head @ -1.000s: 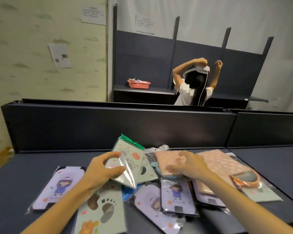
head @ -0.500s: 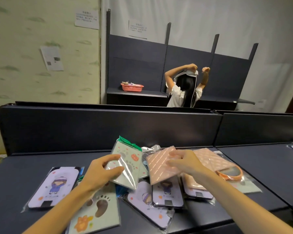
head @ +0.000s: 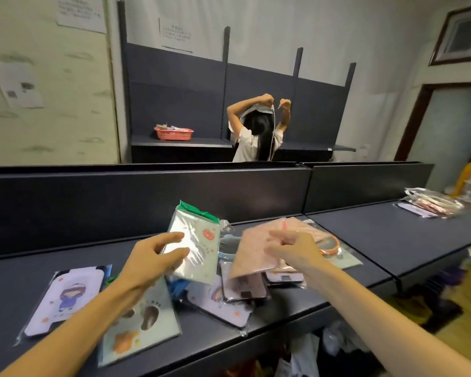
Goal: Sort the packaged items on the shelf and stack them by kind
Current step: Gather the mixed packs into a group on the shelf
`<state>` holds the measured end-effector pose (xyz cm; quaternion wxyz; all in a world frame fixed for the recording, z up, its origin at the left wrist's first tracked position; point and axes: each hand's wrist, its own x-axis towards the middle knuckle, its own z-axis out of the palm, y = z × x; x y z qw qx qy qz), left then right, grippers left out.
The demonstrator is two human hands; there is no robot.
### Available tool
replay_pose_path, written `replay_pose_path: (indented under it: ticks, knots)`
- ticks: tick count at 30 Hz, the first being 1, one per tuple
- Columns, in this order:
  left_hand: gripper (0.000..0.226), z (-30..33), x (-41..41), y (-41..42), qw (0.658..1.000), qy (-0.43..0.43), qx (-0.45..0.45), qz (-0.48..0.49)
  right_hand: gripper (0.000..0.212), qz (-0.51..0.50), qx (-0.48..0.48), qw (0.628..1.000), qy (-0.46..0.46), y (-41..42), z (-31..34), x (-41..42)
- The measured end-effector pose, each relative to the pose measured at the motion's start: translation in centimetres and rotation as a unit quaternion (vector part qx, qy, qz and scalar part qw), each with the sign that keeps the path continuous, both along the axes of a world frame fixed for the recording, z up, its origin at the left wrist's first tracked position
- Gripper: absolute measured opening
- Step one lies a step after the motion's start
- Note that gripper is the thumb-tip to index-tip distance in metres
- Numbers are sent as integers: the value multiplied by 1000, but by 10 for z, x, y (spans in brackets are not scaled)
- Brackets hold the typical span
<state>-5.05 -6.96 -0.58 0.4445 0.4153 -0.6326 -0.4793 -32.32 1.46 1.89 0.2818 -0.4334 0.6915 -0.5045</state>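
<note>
Gripping a pale green plastic-wrapped package with a green header [head: 195,244], the left hand [head: 150,261] has thumb and fingers clamped on its left edge, above the dark grey shelf [head: 392,240]. The right hand [head: 294,251] pinches a blurred pink quilted packaged item [head: 252,251], lifted over lilac cartoon-printed packages [head: 64,300] lying on the shelf.
</note>
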Motion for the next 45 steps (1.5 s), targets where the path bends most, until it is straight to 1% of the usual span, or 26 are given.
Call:
replay_pose_path:
  ticks: [3,7,10,15,21,24,29,33,37,41,45]
  knots:
    - [30,2,-24,13,1000,-8,-5,-11,47,-15,-2,1000,6,21,0,-22]
    - [30,9,-69,36,999,-9,0,-37,44,-22,-5,1000,9,54,6,-64]
    - [31,15,-113,55,998,-27,-29,-43,43,-34,-10,999,9,80,12,-106]
    - [30,19,-195,91,998,5,-19,-51,42,-69,-43,997,1,119,16,-175]
    - [37,14,-285,127,996,-30,-41,-69,43,-96,-40,994,-35,159,13,-244]
    - [33,23,-322,130,995,-48,-55,-67,44,-107,-41,993,-29,167,15,-283]
    - [46,17,-386,110,993,-56,-38,-97,46,-118,-33,992,-32,167,13,-342]
    - [46,15,-440,87,991,-48,-21,-120,46,-138,-15,990,-15,153,10,-388]
    - [49,13,-498,54,993,-11,-8,-115,47,-157,-17,987,6,139,11,-440]
    - [47,13,-559,33,990,-17,3,-140,45,-174,-34,984,33,127,13,-493]
    - [49,8,-612,23,990,-22,18,-138,46,-184,-48,981,31,124,7,-543]
